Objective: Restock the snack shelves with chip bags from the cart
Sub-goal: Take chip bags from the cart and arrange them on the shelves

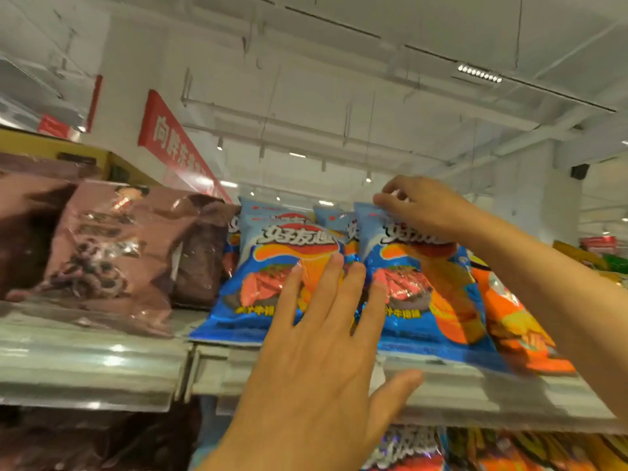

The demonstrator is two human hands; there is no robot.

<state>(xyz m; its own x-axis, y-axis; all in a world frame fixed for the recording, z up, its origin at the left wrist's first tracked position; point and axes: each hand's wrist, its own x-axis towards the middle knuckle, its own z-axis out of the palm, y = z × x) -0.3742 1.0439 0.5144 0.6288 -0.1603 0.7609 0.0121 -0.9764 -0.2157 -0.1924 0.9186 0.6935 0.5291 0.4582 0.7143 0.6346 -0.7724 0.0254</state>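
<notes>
On the top shelf [102, 362], the right hand [421, 212] pinches the right blue chip bag [407, 294] by its top edge. The left hand [316, 351], fingers straight, presses the left blue chip bag [265, 273]. Advisable: seat both upright, faces forward, without crushing.

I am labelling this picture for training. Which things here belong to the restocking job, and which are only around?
Job: right blue bag, pinched by right hand; left blue bag, touched by left hand; shelf.
Around: brown bags; orange bag; red banner.
</notes>
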